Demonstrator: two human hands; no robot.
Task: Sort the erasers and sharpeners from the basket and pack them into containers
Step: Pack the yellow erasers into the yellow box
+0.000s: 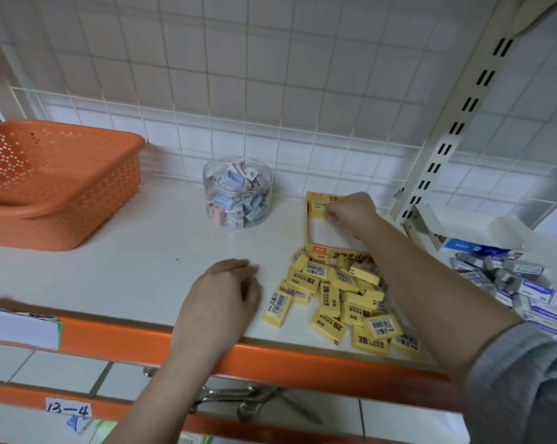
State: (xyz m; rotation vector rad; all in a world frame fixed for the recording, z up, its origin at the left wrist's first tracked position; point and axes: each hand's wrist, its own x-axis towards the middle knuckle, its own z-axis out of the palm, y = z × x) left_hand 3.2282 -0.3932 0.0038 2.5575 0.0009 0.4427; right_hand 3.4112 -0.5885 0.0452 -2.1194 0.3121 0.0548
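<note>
My right hand (347, 213) pinching a yellow eraser (317, 207) inside the yellow box (312, 238), my left hand (222, 293) loosely curled, grasping nothing, resting on the shelf (110, 267) beside the loose yellow erasers (341, 299)

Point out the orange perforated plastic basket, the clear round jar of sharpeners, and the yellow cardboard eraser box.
Orange perforated plastic basket (88, 193): head view, front wall.
Clear round jar of sharpeners (237, 193): head view, side wall.
Yellow cardboard eraser box (326, 249): head view, near rim.

Place: we take this for a stationery shop.
Shelving: we see a white shelf (117, 251) with an orange edge, a slotted upright (463, 123) and a wire grid back.
Label: handwritten tag (67, 409) "13-4".
Stock: barcoded yellow 2B erasers (334, 296).
</note>
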